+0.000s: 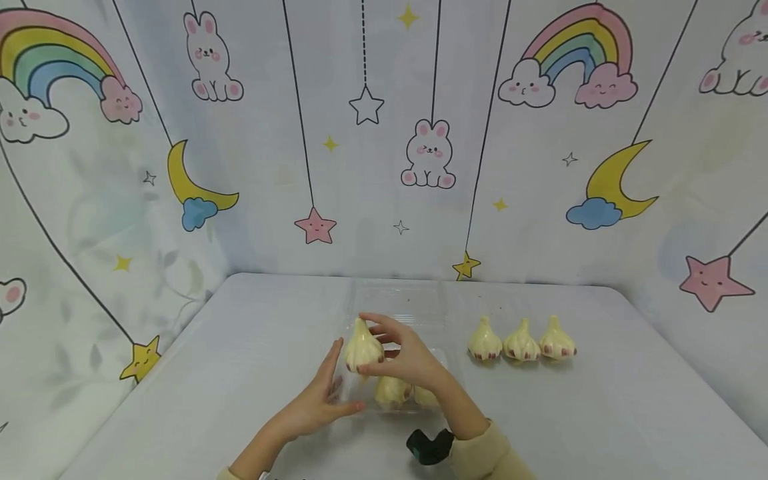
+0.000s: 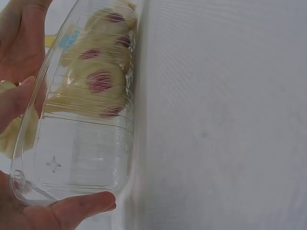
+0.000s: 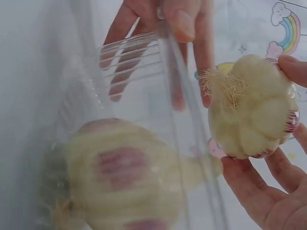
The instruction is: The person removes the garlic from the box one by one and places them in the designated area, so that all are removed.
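Note:
My right hand (image 1: 411,357) holds a garlic bulb (image 1: 363,347) between thumb and fingers, above the left part of a clear plastic box (image 2: 86,158). The bulb stands stem up in the head view; its rootlets and purple-streaked cloves show in the right wrist view. My left hand (image 1: 315,400) is at the box's left end, its thumb along the near wall and its straight fingers spread by the side. Garlic bulbs (image 1: 391,392) lie in the right part of the box, partly hidden behind my right hand and forearm.
The box's clear lid (image 1: 399,300) lies folded back behind it. Three more garlic bulbs (image 1: 522,343) stand in a row on the white table (image 1: 600,413), right of the box. A dark object (image 1: 429,447) sits by my right sleeve. A patterned cloth (image 1: 372,167) hangs behind.

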A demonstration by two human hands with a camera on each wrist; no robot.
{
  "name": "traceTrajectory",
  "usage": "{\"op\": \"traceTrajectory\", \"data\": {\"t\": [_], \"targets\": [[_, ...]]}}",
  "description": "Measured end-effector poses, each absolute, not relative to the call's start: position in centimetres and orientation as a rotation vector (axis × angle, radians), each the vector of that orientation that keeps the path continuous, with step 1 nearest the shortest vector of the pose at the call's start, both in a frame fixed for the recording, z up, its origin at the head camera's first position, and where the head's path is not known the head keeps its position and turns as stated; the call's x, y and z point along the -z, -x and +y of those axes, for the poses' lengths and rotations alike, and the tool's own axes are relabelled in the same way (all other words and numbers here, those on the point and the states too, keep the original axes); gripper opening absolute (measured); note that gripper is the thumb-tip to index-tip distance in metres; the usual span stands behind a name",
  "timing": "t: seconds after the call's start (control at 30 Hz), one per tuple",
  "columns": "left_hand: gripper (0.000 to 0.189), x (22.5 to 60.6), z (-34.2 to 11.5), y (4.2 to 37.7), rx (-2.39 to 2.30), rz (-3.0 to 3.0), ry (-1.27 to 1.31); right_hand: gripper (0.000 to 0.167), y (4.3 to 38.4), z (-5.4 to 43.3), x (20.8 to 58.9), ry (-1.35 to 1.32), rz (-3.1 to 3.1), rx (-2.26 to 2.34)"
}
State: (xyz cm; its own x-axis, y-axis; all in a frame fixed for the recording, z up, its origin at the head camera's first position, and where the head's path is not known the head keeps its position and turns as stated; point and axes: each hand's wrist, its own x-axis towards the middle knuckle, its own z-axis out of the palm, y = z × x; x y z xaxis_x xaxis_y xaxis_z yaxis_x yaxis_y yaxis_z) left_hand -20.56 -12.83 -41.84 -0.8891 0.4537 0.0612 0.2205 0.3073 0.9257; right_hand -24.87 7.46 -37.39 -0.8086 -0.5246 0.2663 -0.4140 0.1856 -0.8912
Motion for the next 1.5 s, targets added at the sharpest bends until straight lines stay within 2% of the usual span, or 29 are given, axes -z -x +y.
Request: {"op": "traceTrajectory", "data": {"t": [0.43, 1.5], "targets": [[0.106, 41.5, -13.2, 20.5, -1.587, 2.383, -0.568, 0.074, 23.9, 11.1, 36.7, 0.913, 2.380, 1.711], [0.106, 41.2, -12.9, 20.5, -1.582, 2.333, -0.632, 0.071, 22.5, 19.2, 37.0, 0.774, 2.613, 1.724]]}}
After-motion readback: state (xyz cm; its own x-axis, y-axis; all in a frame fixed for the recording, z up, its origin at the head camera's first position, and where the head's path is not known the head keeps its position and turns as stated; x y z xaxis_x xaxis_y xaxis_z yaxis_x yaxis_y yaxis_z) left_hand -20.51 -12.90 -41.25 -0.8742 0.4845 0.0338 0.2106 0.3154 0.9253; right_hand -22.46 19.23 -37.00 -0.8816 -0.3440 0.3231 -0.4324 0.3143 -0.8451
